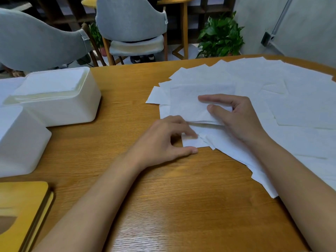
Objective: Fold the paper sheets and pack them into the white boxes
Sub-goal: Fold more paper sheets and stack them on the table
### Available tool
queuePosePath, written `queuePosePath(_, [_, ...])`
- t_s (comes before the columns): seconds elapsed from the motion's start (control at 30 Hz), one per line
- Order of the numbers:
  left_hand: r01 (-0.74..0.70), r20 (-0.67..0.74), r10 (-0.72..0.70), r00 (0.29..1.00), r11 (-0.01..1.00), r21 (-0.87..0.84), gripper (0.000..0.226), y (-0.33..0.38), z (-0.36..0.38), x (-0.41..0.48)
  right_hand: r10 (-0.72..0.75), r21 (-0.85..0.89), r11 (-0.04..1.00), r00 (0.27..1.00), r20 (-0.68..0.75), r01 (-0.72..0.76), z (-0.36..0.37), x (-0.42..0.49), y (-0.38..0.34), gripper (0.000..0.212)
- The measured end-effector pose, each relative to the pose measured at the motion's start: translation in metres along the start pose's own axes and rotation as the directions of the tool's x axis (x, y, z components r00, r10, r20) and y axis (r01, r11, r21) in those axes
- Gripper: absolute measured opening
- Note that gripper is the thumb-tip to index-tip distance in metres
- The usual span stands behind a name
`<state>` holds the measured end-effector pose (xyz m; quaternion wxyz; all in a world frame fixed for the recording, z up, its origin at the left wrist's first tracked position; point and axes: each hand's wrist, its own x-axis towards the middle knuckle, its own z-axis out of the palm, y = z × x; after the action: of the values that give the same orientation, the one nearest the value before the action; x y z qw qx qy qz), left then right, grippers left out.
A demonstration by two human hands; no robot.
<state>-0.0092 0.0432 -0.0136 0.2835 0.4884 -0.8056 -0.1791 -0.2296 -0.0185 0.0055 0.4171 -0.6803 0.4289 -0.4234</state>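
Nearest, at 7 o'clock, a yellow wooden lid (23, 202) with a cut-out, flat on the grained wooden table (181, 206). Toward the centre, the left hand (169, 140), fingers loosely bent and gripping nothing, fingertips pressing a corner of the paper sheets (291, 106), thumb on bare wood. Just beyond, at 1 o'clock, the right hand (236, 119), pinching the top sheet (183, 106) between thumb and forefinger, a fold raised beneath. Loose sheets fanned over the table from 4 o'clock round to 1 o'clock, overlapping, out to the far edge. At 9 o'clock a near white box (20, 142); just beside it at 10 o'clock a far white box (60, 110), open-topped, folded paper stacked inside up to the rim. Past the table, a grey chair (27, 39) at 10 o'clock, a second grey chair (131, 19) at 12, a wooden side table (183, 24) behind, a leafy plant (221, 35) at 1 o'clock, a pale wall (309, 24) at 2 o'clock
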Motion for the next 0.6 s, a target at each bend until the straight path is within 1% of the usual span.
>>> queuePosePath(0.03, [0.005,0.017,-0.005,1.0,1.0,-0.009,0.025,-0.001,0.002,0.0,-0.003,-0.004,1.0,1.0,0.003,0.003,0.001,0.0,0.001,0.032])
queuePosePath(0.1, [-0.012,-0.008,0.012,1.0,0.999,-0.038,0.015,-0.003,0.003,0.001,-0.011,-0.015,1.0,1.0,0.007,0.011,0.001,0.001,0.002,0.032])
queuePosePath(0.17, [-0.046,-0.022,0.045,0.999,0.999,-0.009,0.009,-0.002,0.004,0.001,-0.014,-0.027,1.0,1.0,0.007,0.014,0.001,0.001,0.002,0.032])
queuePosePath(0.27, [-0.084,-0.02,0.085,0.996,0.994,0.073,0.006,0.001,0.004,0.001,-0.011,-0.036,0.999,1.0,0.016,0.012,0.001,0.002,0.003,0.032])
queuePosePath(0.33, [-0.075,-0.064,0.078,0.995,0.996,0.048,0.004,0.003,0.001,0.0,0.001,-0.028,1.0,1.0,0.016,-0.001,0.002,0.002,0.003,0.032])
queuePosePath(0.4, [-0.054,-0.143,0.052,0.988,0.999,-0.009,0.002,0.006,-0.003,0.0,0.016,-0.022,1.0,1.0,0.001,-0.016,0.003,0.002,0.004,0.032])
queuePosePath(0.47, [-0.019,-0.237,-0.005,0.971,0.995,-0.1,0.002,0.007,-0.006,0.0,0.022,-0.018,1.0,1.0,-0.013,-0.023,0.003,0.001,0.003,0.032])
queuePosePath(0.53, [0.035,-0.32,-0.115,0.94,0.968,-0.247,0.005,0.008,-0.011,0.001,0.028,0.012,1.0,1.0,-0.001,-0.028,0.003,0.001,0.001,0.027])
queuePosePath(0.6, [0.091,-0.363,-0.246,0.899,0.915,-0.394,0.007,0.008,-0.015,0.002,0.039,0.095,0.995,0.998,0.043,-0.043,0.003,0.001,0.001,0.023])
